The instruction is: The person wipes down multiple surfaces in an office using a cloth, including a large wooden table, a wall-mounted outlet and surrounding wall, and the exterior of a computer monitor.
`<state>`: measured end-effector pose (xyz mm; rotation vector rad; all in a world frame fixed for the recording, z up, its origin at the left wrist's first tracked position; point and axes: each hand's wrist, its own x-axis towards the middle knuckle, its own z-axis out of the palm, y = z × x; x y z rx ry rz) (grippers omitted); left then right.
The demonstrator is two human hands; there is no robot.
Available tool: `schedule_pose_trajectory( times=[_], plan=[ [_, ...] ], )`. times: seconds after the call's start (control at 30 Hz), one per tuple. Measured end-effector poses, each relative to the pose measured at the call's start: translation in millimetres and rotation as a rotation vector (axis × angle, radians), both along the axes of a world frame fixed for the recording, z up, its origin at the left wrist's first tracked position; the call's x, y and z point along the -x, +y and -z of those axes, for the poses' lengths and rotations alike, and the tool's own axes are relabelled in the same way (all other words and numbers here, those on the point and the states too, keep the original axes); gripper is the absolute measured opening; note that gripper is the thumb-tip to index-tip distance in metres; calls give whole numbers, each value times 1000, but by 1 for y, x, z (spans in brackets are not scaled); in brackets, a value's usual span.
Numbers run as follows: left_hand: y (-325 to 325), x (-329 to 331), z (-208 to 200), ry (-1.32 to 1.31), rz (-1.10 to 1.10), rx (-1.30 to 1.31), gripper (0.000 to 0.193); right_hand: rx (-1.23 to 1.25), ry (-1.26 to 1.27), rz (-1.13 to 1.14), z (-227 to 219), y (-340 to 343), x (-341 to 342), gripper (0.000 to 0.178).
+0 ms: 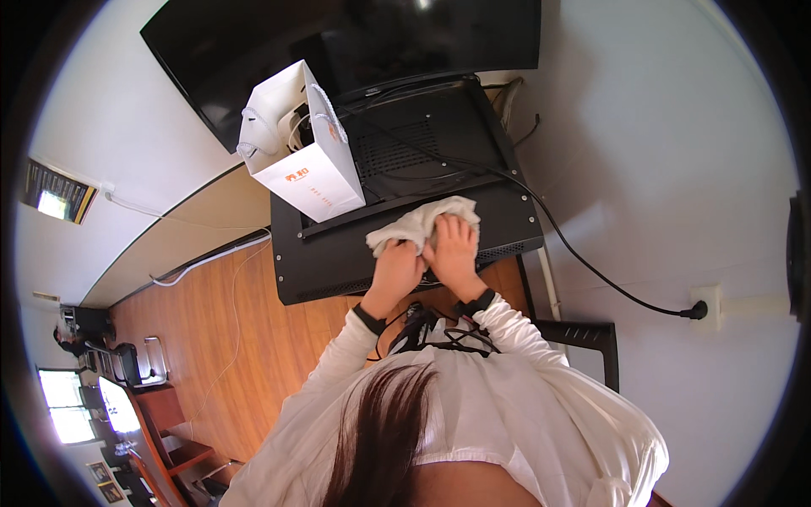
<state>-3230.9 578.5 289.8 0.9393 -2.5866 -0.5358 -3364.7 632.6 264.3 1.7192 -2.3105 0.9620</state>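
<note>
A crumpled white cloth (416,223) lies on the front part of a black metal cabinet top (325,264). My left hand (395,272) grips the near left side of the cloth, its fingertips partly hidden in the folds. Close beside it, my right hand (454,255) holds the cloth's right part, with the fingers bent over it and pressed down. Both wrists wear dark bands. Just beyond the cloth, to the left, stands a white paper bag (317,179) with rope handles. Dark and white items, perhaps cables, show inside it.
A large black screen (355,38) stands behind the cabinet. A black cable (583,258) runs from the cabinet top to a wall socket (716,309) on the right. Below right is a black frame (591,338). Left lies wooden floor (245,338) with a thin cable, then a desk farther off.
</note>
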Motion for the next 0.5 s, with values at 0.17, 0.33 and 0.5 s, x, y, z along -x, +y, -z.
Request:
schedule_pose_trajectory(
  times=[0.17, 0.33, 0.5],
  plan=[
    [-2, 77, 8, 124, 292, -17, 17, -9, 28, 262, 7, 34, 62, 46],
    [10, 128, 15, 109, 426, -29, 20, 37, 60, 352, 8, 59, 99, 52],
    [-3, 112, 0, 189, 424, -147, 22, -61, -33, 328, 12, 53, 92, 68]
  ],
)
